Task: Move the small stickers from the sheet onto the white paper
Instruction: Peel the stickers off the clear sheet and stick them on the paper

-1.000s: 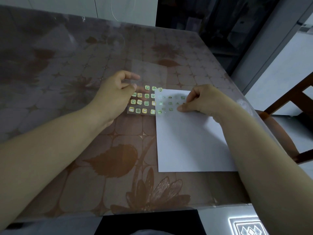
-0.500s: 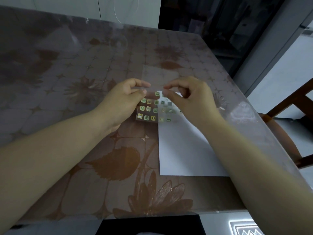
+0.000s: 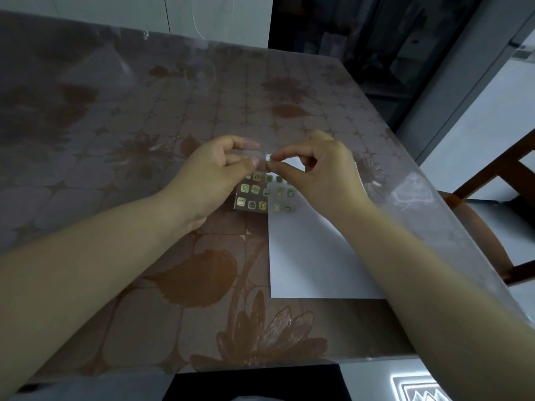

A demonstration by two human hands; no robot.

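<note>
My left hand (image 3: 212, 176) pinches the top of a clear sticker sheet (image 3: 251, 208) and holds it just above the table. Several small green and yellow stickers (image 3: 252, 190) sit on it in rows. The white paper (image 3: 309, 256) lies flat to the right, its left edge under the sheet's right side. Several small stickers (image 3: 282, 208) show on the paper's top left corner. My right hand (image 3: 321, 172) is over the paper's top, thumb and forefinger pinched on a small sticker (image 3: 269, 164) at the sheet's upper right, touching my left fingertips. The sticker is mostly hidden.
The table (image 3: 115, 140) has a brown flower-patterned cloth under clear plastic. Its right edge runs close past the paper, and a wooden chair (image 3: 498, 180) stands beyond it. The front edge is near my body.
My right hand left the white paper and moved up-left to the sheet's top, closing into a pinch. My left hand lifted the sheet and shifted it right.
</note>
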